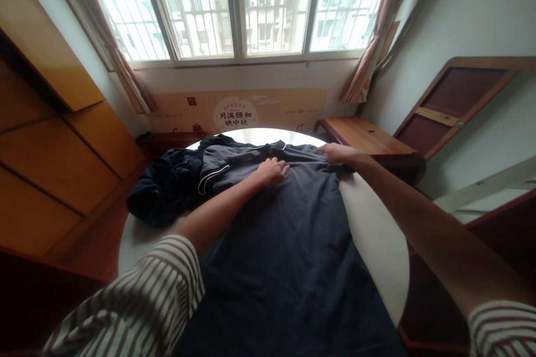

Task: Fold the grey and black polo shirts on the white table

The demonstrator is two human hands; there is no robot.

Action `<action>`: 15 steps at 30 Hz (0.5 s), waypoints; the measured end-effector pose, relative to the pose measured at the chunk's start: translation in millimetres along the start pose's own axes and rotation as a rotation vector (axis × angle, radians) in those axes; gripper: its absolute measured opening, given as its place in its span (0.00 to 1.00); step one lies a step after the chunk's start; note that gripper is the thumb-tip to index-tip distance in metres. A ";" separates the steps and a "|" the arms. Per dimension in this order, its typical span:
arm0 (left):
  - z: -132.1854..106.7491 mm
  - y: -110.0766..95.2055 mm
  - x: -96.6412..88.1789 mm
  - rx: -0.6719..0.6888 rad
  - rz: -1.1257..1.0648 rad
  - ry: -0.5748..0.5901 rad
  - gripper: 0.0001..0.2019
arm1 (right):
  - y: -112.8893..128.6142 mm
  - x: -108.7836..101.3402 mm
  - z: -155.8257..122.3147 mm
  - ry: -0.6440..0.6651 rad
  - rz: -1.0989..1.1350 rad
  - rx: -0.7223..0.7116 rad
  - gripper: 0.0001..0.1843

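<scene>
A dark grey-blue polo shirt [293, 223] lies spread front up on a round white table [377, 223], its collar toward the window and its hem toward me. White piping edges the collar and the left-lying sleeve. My left hand [273, 170] rests on the chest just below the button placket, fingers slightly bent and apart on the cloth. At the shoulder on the right, my right hand [335, 153] has its fingers closed on the fabric near the sleeve. That sleeve is mostly hidden by the hand and forearm.
A crumpled heap of dark clothes [167, 184] sits on the table's left side. Behind the table are a printed cardboard panel [180, 109] and a barred window. A wooden side table [368, 135] stands at the back right, orange cabinets [54, 162] at the left.
</scene>
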State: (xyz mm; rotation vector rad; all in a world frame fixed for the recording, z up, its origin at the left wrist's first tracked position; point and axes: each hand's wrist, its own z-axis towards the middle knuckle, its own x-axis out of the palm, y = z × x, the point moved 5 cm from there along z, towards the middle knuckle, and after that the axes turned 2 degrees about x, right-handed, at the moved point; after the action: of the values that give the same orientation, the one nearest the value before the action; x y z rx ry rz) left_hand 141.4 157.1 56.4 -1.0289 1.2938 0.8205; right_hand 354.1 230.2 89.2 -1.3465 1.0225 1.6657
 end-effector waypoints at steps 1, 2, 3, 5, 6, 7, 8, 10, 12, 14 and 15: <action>4.4 9.4 -6.7 -0.049 0.021 -0.040 0.26 | 14.1 1.8 6.2 0.015 0.018 -0.035 0.23; 8.3 20.5 -11.8 -0.104 0.046 -0.064 0.25 | 29.4 5.9 11.4 0.028 0.043 -0.075 0.23; 11.9 32.7 -14.5 -0.156 0.070 -0.066 0.25 | 44.7 12.2 15.8 0.041 0.071 -0.113 0.24; 18.6 56.8 -11.7 -0.225 0.094 -0.013 0.28 | 69.5 31.2 23.6 0.088 0.112 -0.129 0.27; 22.0 67.8 -7.5 -0.244 0.096 0.018 0.31 | 76.9 42.9 27.6 0.125 0.116 -0.094 0.29; 25.7 77.7 -2.5 -0.254 0.097 0.043 0.34 | 80.7 54.8 31.8 0.163 0.111 -0.043 0.32; 29.7 86.2 2.7 -0.257 0.097 0.059 0.37 | 81.5 65.5 36.1 0.194 0.099 0.013 0.34; 38.6 99.7 12.2 -0.244 0.094 0.078 0.40 | 77.1 80.8 45.4 0.213 0.076 0.101 0.36; 47.9 109.4 18.1 -0.217 0.083 0.081 0.41 | 70.4 88.3 54.6 0.205 0.070 0.125 0.36; 55.4 116.6 19.5 -0.205 0.078 0.072 0.41 | 64.7 90.6 61.2 0.202 0.073 0.125 0.36; 58.1 118.8 19.0 -0.205 0.081 0.071 0.41 | 63.3 90.3 63.0 0.197 0.076 0.119 0.35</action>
State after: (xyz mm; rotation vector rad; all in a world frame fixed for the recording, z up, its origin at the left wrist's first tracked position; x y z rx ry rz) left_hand 54.8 252.0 19.7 -1.1823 1.3384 1.0014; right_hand 257.4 268.6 16.4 -1.4285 1.2803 1.5222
